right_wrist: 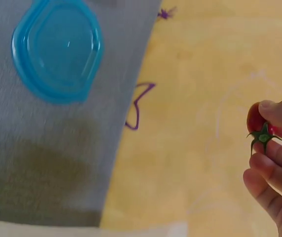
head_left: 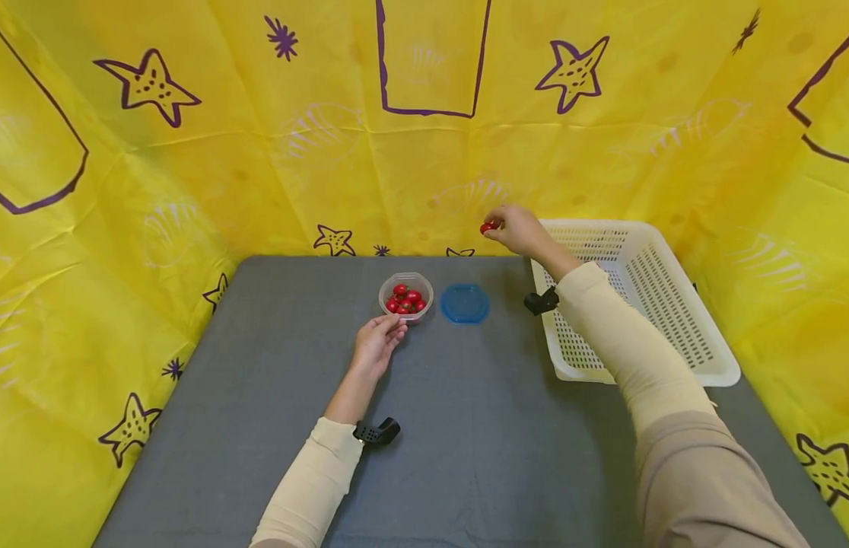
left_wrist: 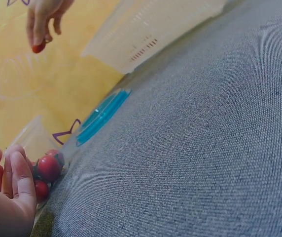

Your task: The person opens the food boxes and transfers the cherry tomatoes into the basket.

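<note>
A clear plastic container [head_left: 406,277] holding several red cherry tomatoes [head_left: 414,296] stands toward the back of the table. My left hand [head_left: 376,346] is at its near side and pinches the rim with thumb and fingertips. In the left wrist view the fingers [left_wrist: 20,173] partly hide the container and its tomatoes. My right hand [head_left: 520,230] is raised by the back left corner of the white basket [head_left: 568,375]. Between its thumb and fingers it pinches one cherry tomato [right_wrist: 255,117] with a green stem cap. A blue lid [head_left: 465,304] lies right of the container.
The white perforated basket stands on the right side of the grey-covered table [head_left: 465,441], under my right forearm. Yellow patterned cloth [head_left: 424,175] hangs behind the table and along both sides. A black wrist device [head_left: 378,432] is on each arm.
</note>
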Action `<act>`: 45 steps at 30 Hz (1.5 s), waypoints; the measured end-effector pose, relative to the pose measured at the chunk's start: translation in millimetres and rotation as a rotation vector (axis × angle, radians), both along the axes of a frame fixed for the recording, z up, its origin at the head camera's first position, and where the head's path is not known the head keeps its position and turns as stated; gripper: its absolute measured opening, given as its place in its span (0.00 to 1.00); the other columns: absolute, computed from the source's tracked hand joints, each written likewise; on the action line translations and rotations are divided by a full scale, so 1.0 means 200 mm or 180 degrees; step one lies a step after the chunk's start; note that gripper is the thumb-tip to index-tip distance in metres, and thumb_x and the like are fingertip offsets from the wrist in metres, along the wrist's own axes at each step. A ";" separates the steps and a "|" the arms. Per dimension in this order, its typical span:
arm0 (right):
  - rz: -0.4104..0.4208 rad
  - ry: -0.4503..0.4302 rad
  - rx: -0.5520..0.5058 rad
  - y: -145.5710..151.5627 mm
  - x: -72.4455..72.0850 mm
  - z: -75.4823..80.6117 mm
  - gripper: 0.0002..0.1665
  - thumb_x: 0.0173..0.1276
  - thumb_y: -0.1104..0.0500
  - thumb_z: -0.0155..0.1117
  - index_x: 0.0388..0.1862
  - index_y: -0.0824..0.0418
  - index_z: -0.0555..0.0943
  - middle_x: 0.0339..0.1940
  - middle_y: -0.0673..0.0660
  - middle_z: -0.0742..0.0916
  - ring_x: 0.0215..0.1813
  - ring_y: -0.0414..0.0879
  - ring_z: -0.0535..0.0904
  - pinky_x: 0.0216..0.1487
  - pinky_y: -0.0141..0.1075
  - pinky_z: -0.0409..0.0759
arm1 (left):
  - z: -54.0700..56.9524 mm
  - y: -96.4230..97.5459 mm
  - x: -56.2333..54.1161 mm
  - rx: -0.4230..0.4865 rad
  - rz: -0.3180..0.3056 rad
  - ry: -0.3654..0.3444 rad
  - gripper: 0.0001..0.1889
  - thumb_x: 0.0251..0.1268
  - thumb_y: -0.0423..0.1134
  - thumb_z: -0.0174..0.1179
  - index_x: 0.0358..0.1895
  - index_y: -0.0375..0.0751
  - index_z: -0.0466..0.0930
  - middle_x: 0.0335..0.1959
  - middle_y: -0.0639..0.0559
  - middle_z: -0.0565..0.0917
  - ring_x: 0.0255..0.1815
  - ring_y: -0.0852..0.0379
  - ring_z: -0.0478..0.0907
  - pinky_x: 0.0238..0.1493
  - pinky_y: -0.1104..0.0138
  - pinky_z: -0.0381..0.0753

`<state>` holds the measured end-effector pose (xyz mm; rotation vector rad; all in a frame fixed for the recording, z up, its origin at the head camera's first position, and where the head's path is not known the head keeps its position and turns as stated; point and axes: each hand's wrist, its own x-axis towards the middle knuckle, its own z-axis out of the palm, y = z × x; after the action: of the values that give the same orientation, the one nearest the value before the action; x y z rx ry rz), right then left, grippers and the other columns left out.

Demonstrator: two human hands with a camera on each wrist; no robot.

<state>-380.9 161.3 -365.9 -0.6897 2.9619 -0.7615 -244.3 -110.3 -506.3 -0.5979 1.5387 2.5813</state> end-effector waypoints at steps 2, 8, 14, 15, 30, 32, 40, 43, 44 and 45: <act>-0.0101 -0.0039 -0.0075 0.05 -0.01 -0.01 0.18 0.70 0.58 0.62 0.53 0.69 0.80 0.50 0.68 0.84 0.51 0.60 0.79 0.56 0.52 0.77 | 0.00 0.00 0.00 0.0007 -0.0014 0.0007 0.02 0.71 0.33 0.55 0.40 0.37 0.73 0.24 0.56 0.85 0.25 0.64 0.82 0.34 0.74 0.81; -0.0339 -0.0169 -0.0316 0.18 -0.01 -0.04 0.20 0.70 0.58 0.61 0.55 0.69 0.78 0.51 0.70 0.83 0.52 0.62 0.78 0.55 0.54 0.77 | 0.00 0.01 0.00 -0.0010 -0.0022 0.0010 0.03 0.71 0.33 0.55 0.40 0.36 0.74 0.24 0.56 0.84 0.25 0.64 0.81 0.33 0.74 0.81; -0.0543 -0.0210 -0.0392 0.28 -0.01 -0.06 0.22 0.71 0.56 0.61 0.57 0.69 0.77 0.51 0.71 0.83 0.51 0.62 0.78 0.52 0.52 0.77 | 0.00 0.01 0.00 -0.0027 -0.0009 0.0010 0.02 0.71 0.33 0.55 0.39 0.37 0.75 0.23 0.57 0.84 0.25 0.64 0.82 0.33 0.74 0.81; -0.0573 -0.0212 -0.0403 0.30 -0.01 -0.07 0.22 0.71 0.56 0.61 0.57 0.70 0.77 0.51 0.71 0.83 0.50 0.62 0.78 0.51 0.52 0.77 | 0.00 0.01 0.00 -0.0016 0.0001 0.0006 0.02 0.71 0.32 0.55 0.39 0.37 0.75 0.23 0.56 0.84 0.25 0.64 0.82 0.33 0.74 0.81; -0.0866 -0.0303 -0.0428 0.51 0.01 -0.18 0.21 0.70 0.57 0.61 0.54 0.71 0.78 0.49 0.72 0.83 0.47 0.62 0.77 0.49 0.50 0.75 | 0.00 0.01 0.00 0.0011 -0.0011 -0.0008 0.03 0.71 0.32 0.55 0.42 0.36 0.72 0.23 0.57 0.84 0.25 0.64 0.81 0.34 0.75 0.81; -0.0868 -0.0298 -0.0422 0.52 0.01 -0.21 0.21 0.70 0.57 0.62 0.53 0.71 0.78 0.48 0.73 0.83 0.48 0.63 0.77 0.52 0.52 0.75 | 0.00 0.01 0.00 0.0008 -0.0015 -0.0001 0.03 0.71 0.32 0.55 0.42 0.36 0.73 0.23 0.57 0.84 0.25 0.64 0.82 0.34 0.75 0.81; -0.0871 -0.0319 -0.0268 0.55 0.01 -0.30 0.18 0.68 0.58 0.63 0.49 0.72 0.79 0.47 0.74 0.84 0.48 0.64 0.78 0.51 0.52 0.75 | 0.00 0.00 0.00 0.0025 -0.0009 -0.0011 0.02 0.71 0.32 0.55 0.42 0.36 0.73 0.23 0.57 0.85 0.25 0.64 0.82 0.34 0.75 0.81; -0.0832 -0.0360 -0.0139 0.56 0.02 -0.34 0.18 0.68 0.59 0.62 0.48 0.73 0.79 0.46 0.74 0.84 0.47 0.64 0.79 0.51 0.53 0.75 | 0.00 0.00 0.00 0.0006 -0.0009 -0.0025 0.02 0.71 0.32 0.55 0.41 0.37 0.73 0.23 0.57 0.85 0.25 0.64 0.82 0.35 0.74 0.82; -0.0838 -0.0358 -0.0110 0.56 0.02 -0.36 0.17 0.68 0.59 0.62 0.48 0.72 0.80 0.45 0.74 0.85 0.47 0.64 0.79 0.50 0.52 0.75 | 0.00 0.00 0.00 -0.0001 -0.0009 -0.0028 0.02 0.71 0.33 0.55 0.41 0.37 0.74 0.23 0.57 0.85 0.25 0.64 0.82 0.35 0.74 0.82; -0.0832 -0.0332 -0.0082 0.56 0.02 -0.37 0.16 0.67 0.59 0.63 0.46 0.72 0.80 0.44 0.73 0.85 0.46 0.64 0.80 0.50 0.52 0.75 | 0.00 0.00 0.00 0.0002 -0.0006 -0.0030 0.02 0.71 0.33 0.56 0.40 0.37 0.74 0.24 0.57 0.85 0.26 0.64 0.82 0.35 0.73 0.82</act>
<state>-377.0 273.2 -439.5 -0.2551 2.9844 -0.8215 -244.9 -110.0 -505.9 -0.6073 1.5350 2.5737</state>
